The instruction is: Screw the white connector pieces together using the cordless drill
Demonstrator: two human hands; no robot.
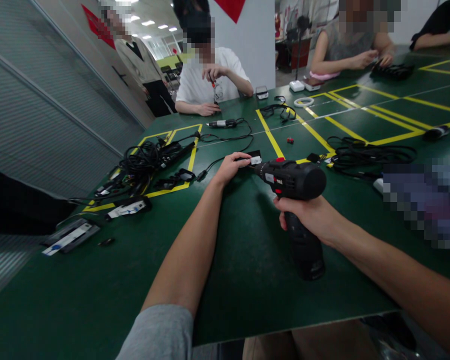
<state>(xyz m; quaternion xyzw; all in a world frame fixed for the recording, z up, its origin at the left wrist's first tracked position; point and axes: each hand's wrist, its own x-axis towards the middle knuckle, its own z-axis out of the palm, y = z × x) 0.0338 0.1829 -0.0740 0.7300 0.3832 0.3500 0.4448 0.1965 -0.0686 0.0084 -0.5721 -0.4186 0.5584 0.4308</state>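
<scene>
My right hand [307, 216] is wrapped round the grip of a black cordless drill [296, 178] with red details. Its chuck points left, and the tip reaches a small black box-like part [253, 154] with a white label on the table. My left hand [232, 166] holds that black part, fingers closed on its near left side and top. A black cable with a plug [202, 174] lies just left of the part. Whether the drill's bit touches the part, I cannot tell.
Tangled black cables [146, 162] lie in a yellow-taped area at left. More coiled cables [375, 152] are at right. A black pen-like tool [222, 123], a white tape ring [303, 102] and a small red piece [290, 140] lie beyond. Several people are around the table.
</scene>
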